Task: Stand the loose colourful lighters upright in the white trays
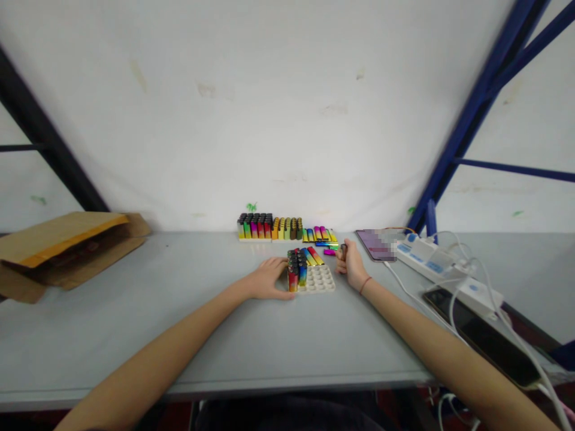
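A white tray with round holes (pixel 320 280) lies on the grey table, its left part filled with upright rainbow-coloured lighters (pixel 297 267). My left hand (pixel 269 278) rests against the tray's left side, fingers curled on its edge. My right hand (pixel 351 264) is just right of the tray, closed round a small dark lighter (pixel 344 249) held upright. Loose lighters (pixel 320 234) lie behind the tray. Two filled trays of lighters (pixel 268 228) stand by the wall.
An open cardboard box (pixel 63 248) lies at the left. A phone (pixel 375 245), a white power strip (pixel 438 263) with cables and a second dark phone (pixel 483 335) are at the right. Blue shelf struts (pixel 476 114) rise at the right.
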Demonstrator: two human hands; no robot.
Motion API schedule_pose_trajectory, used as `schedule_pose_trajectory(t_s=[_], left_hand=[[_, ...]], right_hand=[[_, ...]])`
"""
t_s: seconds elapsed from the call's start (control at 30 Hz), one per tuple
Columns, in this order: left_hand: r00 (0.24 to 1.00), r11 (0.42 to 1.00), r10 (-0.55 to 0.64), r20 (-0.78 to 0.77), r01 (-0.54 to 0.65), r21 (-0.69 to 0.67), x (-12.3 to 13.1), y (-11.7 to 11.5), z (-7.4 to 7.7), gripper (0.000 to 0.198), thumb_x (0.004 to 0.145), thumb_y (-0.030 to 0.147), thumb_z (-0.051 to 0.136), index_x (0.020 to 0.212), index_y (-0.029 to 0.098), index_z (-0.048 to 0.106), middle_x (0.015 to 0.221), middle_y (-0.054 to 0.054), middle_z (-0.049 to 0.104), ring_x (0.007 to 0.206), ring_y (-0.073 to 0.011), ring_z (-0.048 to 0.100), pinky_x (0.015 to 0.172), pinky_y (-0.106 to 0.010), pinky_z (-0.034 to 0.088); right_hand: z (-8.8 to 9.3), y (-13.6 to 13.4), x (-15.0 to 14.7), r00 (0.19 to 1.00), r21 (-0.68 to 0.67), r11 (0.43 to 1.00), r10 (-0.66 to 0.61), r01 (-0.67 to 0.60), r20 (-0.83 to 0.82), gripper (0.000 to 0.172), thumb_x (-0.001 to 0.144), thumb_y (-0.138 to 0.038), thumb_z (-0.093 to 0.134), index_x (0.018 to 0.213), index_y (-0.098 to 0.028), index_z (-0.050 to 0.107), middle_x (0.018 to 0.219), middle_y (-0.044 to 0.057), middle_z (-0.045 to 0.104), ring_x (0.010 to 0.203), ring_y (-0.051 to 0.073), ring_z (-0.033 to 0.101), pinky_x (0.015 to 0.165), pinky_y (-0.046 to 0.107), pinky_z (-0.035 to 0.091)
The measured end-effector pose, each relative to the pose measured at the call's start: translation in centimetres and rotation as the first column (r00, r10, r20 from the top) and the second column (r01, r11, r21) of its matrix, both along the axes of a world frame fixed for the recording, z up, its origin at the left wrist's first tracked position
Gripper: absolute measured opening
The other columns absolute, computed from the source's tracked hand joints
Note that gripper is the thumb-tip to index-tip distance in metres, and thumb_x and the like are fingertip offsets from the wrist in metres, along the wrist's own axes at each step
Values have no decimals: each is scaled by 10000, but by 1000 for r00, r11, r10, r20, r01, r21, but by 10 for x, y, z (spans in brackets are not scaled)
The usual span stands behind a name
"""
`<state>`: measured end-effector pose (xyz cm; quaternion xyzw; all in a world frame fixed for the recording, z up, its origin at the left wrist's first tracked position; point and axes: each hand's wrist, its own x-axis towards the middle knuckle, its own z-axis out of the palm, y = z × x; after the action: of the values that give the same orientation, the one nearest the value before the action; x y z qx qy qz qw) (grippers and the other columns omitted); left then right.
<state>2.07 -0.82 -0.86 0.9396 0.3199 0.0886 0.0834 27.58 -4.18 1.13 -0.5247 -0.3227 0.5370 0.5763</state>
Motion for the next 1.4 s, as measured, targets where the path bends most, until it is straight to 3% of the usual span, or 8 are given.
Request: schedule_pose_trajectory(t_s=[0.13, 0.37, 0.7, 1.03, 1.2, 1.4], left_hand=[[1000, 1000, 2, -10, -2, -6, 0, -1, 1, 914, 718, 711, 605, 1358, 94, 394, 1401, -210, 420, 1272, -375, 403, 1090, -475, 292], [1000, 1000, 4, 4, -4, -7, 1, 0, 0, 918, 713, 706, 613, 1347, 76, 402, 1395, -218, 422, 1274, -380, 400, 1094, -480, 283], [1000, 1000, -10, 5, 10, -1, 0, 0, 0, 899, 720, 719, 595, 1348, 103, 408, 1393, -202, 428, 1265, -370, 410, 1088, -479, 293], [1000, 1000, -4, 4, 4, -14, -1, 1, 0, 924, 717, 718, 598, 1361, 88, 390, 1402, -213, 416, 1285, -375, 389, 1096, -488, 278], [1000, 1000, -4, -3, 4, -11, -1, 1, 0, 935, 717, 724, 592, 1358, 73, 395, 1397, -216, 417, 1285, -374, 387, 1099, -482, 277], [1000, 1000, -6, -2, 6, -3, -1, 2, -2, 948, 715, 731, 589, 1357, 61, 400, 1396, -219, 418, 1281, -387, 389, 1098, -483, 280]], right_hand=[[0, 1, -1, 997, 33, 998, -59, 61, -53, 357, 903, -407, 246, 619, -231, 372, 336, -100, 199, 274, 82, 131, 299, 194, 126], [-11, 7, -3, 981, 82, 978, -189, 191, -34, 245, 856, -301, 277, 639, -232, 366, 326, -100, 241, 270, 85, 153, 298, 182, 107], [-8, 6, -5, 984, 70, 982, -176, 177, -17, 402, 916, -437, 258, 580, -234, 347, 318, -90, 235, 268, 82, 166, 279, 191, 129], [-16, 8, -2, 983, 112, 977, -181, 181, -4, 299, 861, -303, 313, 571, -235, 288, 337, -91, 244, 283, 77, 156, 285, 187, 121], [-12, 8, -4, 981, 98, 976, -195, 193, 8, 341, 891, -382, 291, 588, -236, 347, 331, -91, 242, 276, 84, 168, 278, 192, 132], [-12, 8, -5, 982, 72, 980, -188, 186, 9, 330, 879, -328, 301, 566, -243, 239, 336, -90, 222, 272, 74, 148, 288, 194, 114]])
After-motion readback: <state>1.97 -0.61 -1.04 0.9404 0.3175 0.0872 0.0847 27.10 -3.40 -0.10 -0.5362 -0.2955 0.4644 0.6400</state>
